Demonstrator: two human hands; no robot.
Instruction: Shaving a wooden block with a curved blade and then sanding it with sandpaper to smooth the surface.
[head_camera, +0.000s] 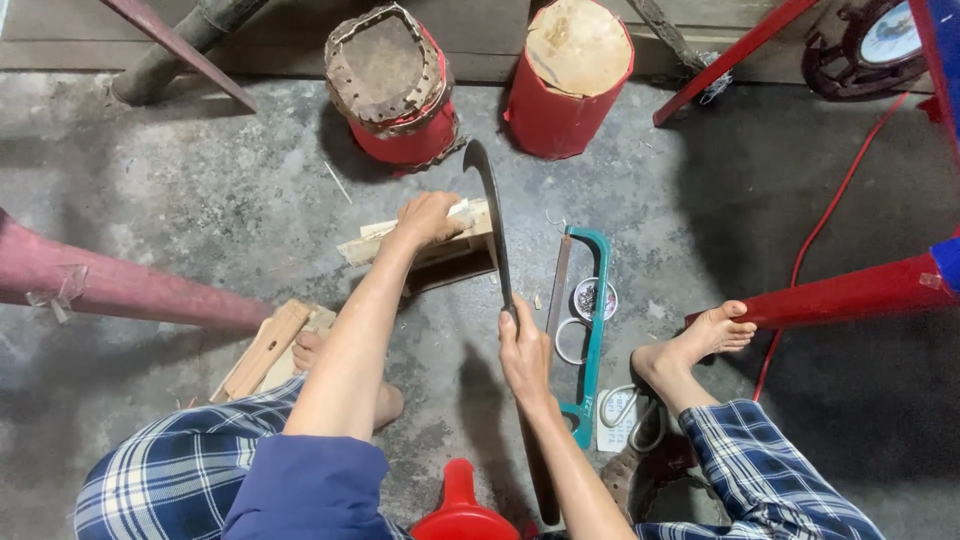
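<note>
Concrete floor (200, 200), grey, stained, rough. Far edge: two red cylinder stands, one topped with a worn woven seat (385, 70), one with a bare wood top (578, 45). Red metal legs (850, 295) cross right and far right, a faded red one (120, 285) on the left. Thin red cable (815, 235) runs along the floor on the right. Red plastic funnel (462, 505) at the near edge, between the knees.

Person seated low, plaid trousers, bare feet out on the floor.

Left hand (430, 217): arm stretched forward, palm down, fingers curled over the top of a stack of short wood pieces (440, 245) resting on a block, pinning it at mid-scene.

Right hand (525, 350): fist wrapped fully around the handle of a long curved blade (490, 225), knuckles up. Blade points away from the body, edge just beside the right end of the wood stack; can't tell if it's touching.

Teal hacksaw (590, 330) lies flat just right of the blade, with a small round tin (595, 298) and wire loops (570, 342) by its frame. More wood offcuts (268, 348) sit left, near the left foot.
</note>
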